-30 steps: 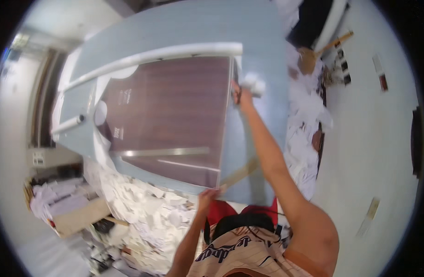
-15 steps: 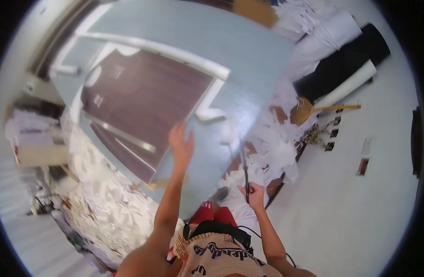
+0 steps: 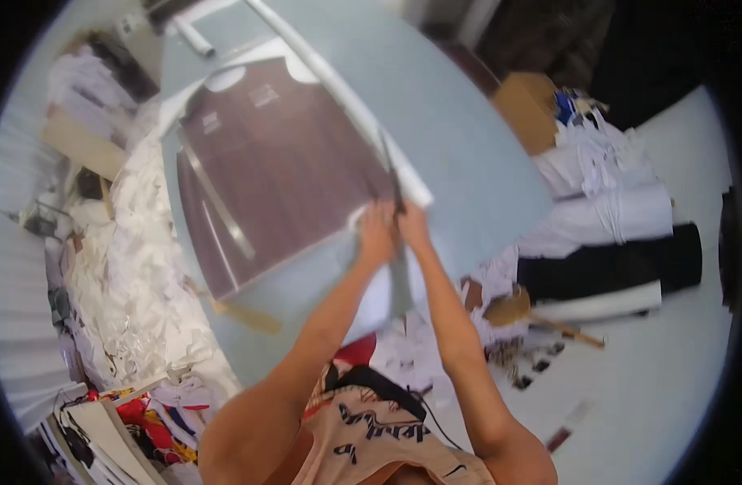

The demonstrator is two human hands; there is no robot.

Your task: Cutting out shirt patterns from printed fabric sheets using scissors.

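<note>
A large white sheet with a dark maroon, shirt-shaped print point(image 3: 282, 162) lies on the pale blue table point(image 3: 476, 162). My left hand point(image 3: 376, 234) rests at the print's near right corner, fingers stretched forward on the sheet's edge. Right beside it, my right hand point(image 3: 413, 225) is closed round a long dark tool that looks like scissors point(image 3: 389, 166). Its blades point away from me, along the sheet's right edge, by the white paper roll point(image 3: 338, 85). Blur hides the grip and exactly where the blades meet the paper.
A pale flat strip point(image 3: 217, 198) lies across the print's left side. White paper scraps point(image 3: 144, 275) are heaped left of the table. To the right are a cardboard box point(image 3: 526, 109), wrapped white bundles point(image 3: 605, 214), a black roll point(image 3: 613, 263) and a long-handled brown object point(image 3: 512, 309).
My right hand has swung from beside the table up to the sheet's corner, bringing the dark tool. My left hand has shifted right along the near edge. The view has turned.
</note>
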